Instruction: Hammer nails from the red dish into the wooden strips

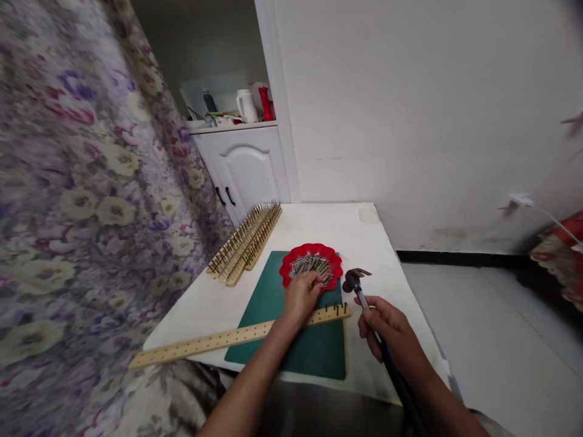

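My left hand (301, 297) rests over the near edge of a red scalloped dish (286, 262) that holds a heap of nails (312, 264). Its fingertips are pinched together, and whatever is between them is hidden. My right hand (392, 328) grips the dark handle of a claw hammer (353, 281), whose head points up, just right of the dish. Under my left forearm a long wooden strip (204, 345) with rows of holes lies slantwise. Several nails (337, 307) stand upright in its right end, close to the hammer.
A green cutting mat (314, 355) lies under the dish and strip on the white-covered table (350, 224). Nail-studded wooden strips (246, 246) are stacked at the back left. A floral curtain (100, 212) hangs at the left; a white cabinet (246, 164) and wall stand behind.
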The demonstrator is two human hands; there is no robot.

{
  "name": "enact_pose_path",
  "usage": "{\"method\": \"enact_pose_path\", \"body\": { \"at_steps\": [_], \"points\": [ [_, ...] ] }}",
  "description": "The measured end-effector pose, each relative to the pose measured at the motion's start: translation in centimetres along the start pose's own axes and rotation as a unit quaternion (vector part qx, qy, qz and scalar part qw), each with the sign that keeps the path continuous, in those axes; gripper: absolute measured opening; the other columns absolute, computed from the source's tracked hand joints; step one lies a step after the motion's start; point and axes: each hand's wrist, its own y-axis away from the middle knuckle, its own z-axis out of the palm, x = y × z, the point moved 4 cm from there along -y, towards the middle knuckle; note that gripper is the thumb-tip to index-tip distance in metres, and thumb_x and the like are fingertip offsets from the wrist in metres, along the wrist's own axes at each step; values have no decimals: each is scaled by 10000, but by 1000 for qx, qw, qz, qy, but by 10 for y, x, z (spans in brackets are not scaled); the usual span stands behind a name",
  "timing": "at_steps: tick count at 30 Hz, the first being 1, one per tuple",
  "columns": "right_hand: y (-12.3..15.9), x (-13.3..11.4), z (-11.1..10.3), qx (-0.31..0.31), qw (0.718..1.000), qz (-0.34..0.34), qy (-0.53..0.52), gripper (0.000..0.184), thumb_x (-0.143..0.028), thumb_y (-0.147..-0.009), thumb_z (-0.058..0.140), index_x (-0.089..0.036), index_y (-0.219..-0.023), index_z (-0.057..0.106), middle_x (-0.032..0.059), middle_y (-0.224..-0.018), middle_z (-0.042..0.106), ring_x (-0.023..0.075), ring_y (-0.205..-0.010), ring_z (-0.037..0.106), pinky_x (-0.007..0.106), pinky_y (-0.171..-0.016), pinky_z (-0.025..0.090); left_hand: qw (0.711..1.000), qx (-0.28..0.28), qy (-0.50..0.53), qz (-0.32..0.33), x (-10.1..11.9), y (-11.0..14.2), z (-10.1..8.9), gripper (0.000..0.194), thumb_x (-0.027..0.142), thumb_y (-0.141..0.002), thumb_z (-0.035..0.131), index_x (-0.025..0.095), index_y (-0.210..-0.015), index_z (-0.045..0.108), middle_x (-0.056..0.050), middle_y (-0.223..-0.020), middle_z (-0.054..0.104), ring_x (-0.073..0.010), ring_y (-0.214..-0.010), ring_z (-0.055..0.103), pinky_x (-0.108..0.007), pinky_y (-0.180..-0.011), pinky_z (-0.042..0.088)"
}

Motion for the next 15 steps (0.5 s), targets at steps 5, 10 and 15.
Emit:
{"method": "enact_pose_path", "body": {
  "at_steps": [5, 10, 15],
  "points": [
    [0, 1, 3, -11, 1000, 6, -11, 251, -361, -863, 531, -158, -1009, 527, -58, -590, 574, 22, -279, 406, 143, -301, 235, 992, -68, -79, -68, -7, -32, 21, 91, 167, -729, 578, 198, -746, 662, -17, -741, 673, -173, -711, 584, -244, -622, 360],
    [0, -2, 3, -5, 1000, 8, -12, 247, -360, -856, 532, -156, -995, 532, -57, -584, 576, 21, -278, 402, 141, -298, 230, 987, -86, -100, -91, -13, -44, 31, 74, 174, -700, 594, 193, -686, 664, -37, -669, 666, -190, -657, 580, -260, -608, 356],
    [-1, 0, 4, -7, 1000, 11, -13, 236, -359, -856, 530, -159, -981, 538, -60, -577, 578, 21, -271, 403, 139, -292, 228, 987, -67, -112, -94, -14, -45, 33, 82, 171, -688, 595, 176, -621, 642, -64, -654, 652, -192, -655, 570, -264, -607, 347]
  ]
}}
